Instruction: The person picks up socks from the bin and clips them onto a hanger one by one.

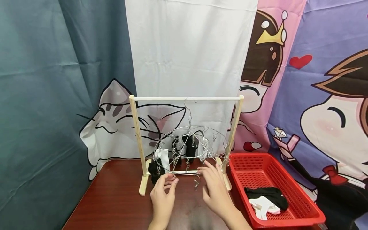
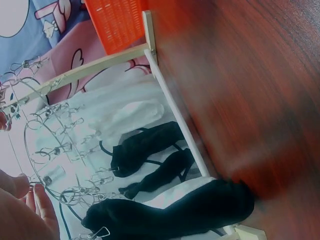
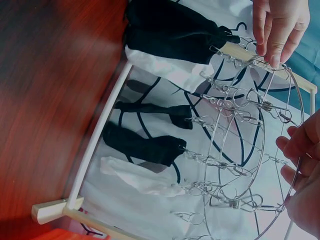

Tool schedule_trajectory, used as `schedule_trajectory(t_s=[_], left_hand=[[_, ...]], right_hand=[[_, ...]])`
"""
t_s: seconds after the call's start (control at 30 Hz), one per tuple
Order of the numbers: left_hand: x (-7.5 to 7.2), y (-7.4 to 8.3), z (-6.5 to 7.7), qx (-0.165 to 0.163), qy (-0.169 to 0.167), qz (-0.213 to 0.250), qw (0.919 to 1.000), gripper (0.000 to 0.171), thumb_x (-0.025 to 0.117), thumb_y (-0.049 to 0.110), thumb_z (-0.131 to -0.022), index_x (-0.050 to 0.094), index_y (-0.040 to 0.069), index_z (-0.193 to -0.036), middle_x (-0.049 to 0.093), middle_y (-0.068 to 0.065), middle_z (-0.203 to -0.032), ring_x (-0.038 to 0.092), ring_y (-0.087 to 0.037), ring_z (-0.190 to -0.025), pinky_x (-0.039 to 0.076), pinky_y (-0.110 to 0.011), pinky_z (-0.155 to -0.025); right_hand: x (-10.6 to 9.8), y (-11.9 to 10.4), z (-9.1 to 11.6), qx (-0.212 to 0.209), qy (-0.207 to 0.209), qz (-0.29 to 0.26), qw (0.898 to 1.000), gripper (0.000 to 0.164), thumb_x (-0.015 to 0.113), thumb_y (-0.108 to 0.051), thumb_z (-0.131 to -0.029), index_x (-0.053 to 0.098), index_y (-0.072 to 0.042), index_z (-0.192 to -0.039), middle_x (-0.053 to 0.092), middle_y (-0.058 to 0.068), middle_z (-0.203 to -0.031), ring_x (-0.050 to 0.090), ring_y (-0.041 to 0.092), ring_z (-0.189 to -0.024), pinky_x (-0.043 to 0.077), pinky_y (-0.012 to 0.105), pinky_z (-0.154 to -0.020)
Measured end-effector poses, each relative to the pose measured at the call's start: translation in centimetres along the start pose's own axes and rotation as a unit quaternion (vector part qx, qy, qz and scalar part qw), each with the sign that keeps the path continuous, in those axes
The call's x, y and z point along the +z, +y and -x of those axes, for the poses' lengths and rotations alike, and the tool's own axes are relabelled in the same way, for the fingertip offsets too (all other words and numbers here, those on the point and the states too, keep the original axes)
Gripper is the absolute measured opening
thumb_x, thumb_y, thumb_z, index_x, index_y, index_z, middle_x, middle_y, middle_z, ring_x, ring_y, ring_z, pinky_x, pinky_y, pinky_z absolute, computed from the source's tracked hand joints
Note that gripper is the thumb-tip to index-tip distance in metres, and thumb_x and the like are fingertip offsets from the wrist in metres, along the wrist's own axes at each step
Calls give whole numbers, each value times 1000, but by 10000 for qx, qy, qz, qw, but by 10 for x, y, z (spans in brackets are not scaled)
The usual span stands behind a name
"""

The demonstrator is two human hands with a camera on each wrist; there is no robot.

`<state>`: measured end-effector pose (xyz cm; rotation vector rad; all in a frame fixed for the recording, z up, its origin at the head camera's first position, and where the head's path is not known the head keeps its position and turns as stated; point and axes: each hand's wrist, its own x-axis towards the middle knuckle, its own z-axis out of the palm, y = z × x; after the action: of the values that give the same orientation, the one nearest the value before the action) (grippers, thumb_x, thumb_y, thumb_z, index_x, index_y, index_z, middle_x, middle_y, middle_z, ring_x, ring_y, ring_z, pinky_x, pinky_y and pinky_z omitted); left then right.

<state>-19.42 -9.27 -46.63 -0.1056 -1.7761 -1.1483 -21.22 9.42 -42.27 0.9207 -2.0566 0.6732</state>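
Note:
A round wire sock hanger [image 1: 188, 126] with dangling metal clips hangs from a small wooden rack. My left hand [image 1: 163, 195] pinches its outer ring at the near left, thumb against fingertips, beside a clip; the right wrist view also shows this left hand [image 3: 282, 27]. My right hand [image 1: 215, 188] is at the near right of the ring, fingers extended to the wire and thumb apart. Close to its palm runs the wire in the right wrist view. Black socks [image 2: 165, 212] and white socks [image 3: 170, 67] hang from clips, and a bare clip [image 1: 196, 183] dangles between the hands.
The rack's wooden post [image 1: 138, 137] stands left of the hanger, with a white top bar [image 1: 212, 98] above. A red basket [image 1: 302, 195] on the right holds a black sock [image 1: 268, 194] and a white sock [image 1: 262, 204]. Printed curtains [image 1: 189, 48] hang behind the brown table [image 1: 106, 195].

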Motion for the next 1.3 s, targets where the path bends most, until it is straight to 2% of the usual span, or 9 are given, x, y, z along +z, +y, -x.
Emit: schedule_trajectory(t_s=[0.13, 0.3, 0.5, 0.63, 0.77, 0.9, 0.97, 1.07, 1.3], left_hand=[[-1, -2, 1, -42, -52, -215, 9997, 15, 83, 1, -81, 71, 7, -87, 69, 1, -84, 67, -9, -74, 54, -12, -66], [-4, -4, 2, -260, -197, -225, 9992, 17, 85, 3, -79, 71, 11, -83, 72, 0, -90, 70, -11, -81, 55, -14, -64], [-5, -4, -1, -774, -839, 299, 9930, 17, 80, 1, -84, 66, 8, -87, 76, -5, -87, 73, -12, -72, 56, -17, -61], [-8, -2, -3, -930, -1180, 379, 9879, 24, 77, -1, -87, 60, -1, -105, 72, -9, -88, 72, -14, -71, 56, -19, -59], [-11, 0, -6, -795, -1488, -76, 9856, 27, 75, 4, -90, 63, -6, -113, 68, -6, -87, 68, -12, -72, 56, -21, -62], [-12, 0, -9, -437, -1660, -602, 9833, 10, 75, 11, -91, 73, 3, -98, 62, 4, -81, 56, -3, -70, 51, -20, -61], [-12, -1, -8, -256, -1609, -681, 9843, 5, 77, 11, -89, 72, 8, -89, 58, 9, -75, 50, 1, -65, 46, -18, -58], [-14, -4, -7, 86, -1391, -719, 9876, 13, 81, 9, -84, 70, 14, -80, 51, 14, -68, 43, 5, -60, 39, -13, -53], [-14, -8, -5, 512, -1011, -609, 9917, 22, 85, 5, -78, 68, 18, -71, 46, 19, -63, 40, 6, -54, 33, -9, -49]], right_hand=[[0, -2, 1, 69, -80, -9, 9999, 52, 58, 13, -62, 64, -5, -110, 66, 7, -118, 52, 35, -133, 11, 48, -124], [0, -3, 2, 210, -256, -101, 9994, 52, 59, 12, -64, 64, -7, -111, 66, 6, -118, 50, 32, -136, 20, 61, -117], [0, -2, 4, 156, -175, -82, 9997, 50, 59, 11, -64, 64, -6, -110, 67, 7, -114, 53, 34, -132, 21, 63, -115], [0, -3, 5, 109, -141, -25, 9998, 50, 59, 11, -63, 65, -6, -110, 67, 6, -113, 54, 36, -131, 13, 52, -123], [-1, -3, 5, 93, -167, 3, 9998, 50, 60, 10, -63, 64, -6, -110, 67, 5, -114, 53, 33, -132, 7, 43, -125], [-2, -3, 4, 87, -213, 22, 9997, 51, 61, 10, -63, 64, -7, -111, 67, 5, -114, 52, 32, -132, 6, 43, -125], [-3, -1, 4, 55, -252, 30, 9997, 51, 61, 9, -63, 64, -7, -111, 67, 5, -115, 53, 33, -132, 5, 42, -125], [-6, 3, 3, -37, -350, -37, 9994, 50, 62, 9, -65, 64, -6, -113, 67, 6, -118, 52, 34, -132, 5, 41, -126], [-29, 35, 4, 132, -472, -280, 9984, 61, 61, 10, -72, 58, -2, -132, 57, 13, -143, 39, 35, -143, 12, 49, -125]])
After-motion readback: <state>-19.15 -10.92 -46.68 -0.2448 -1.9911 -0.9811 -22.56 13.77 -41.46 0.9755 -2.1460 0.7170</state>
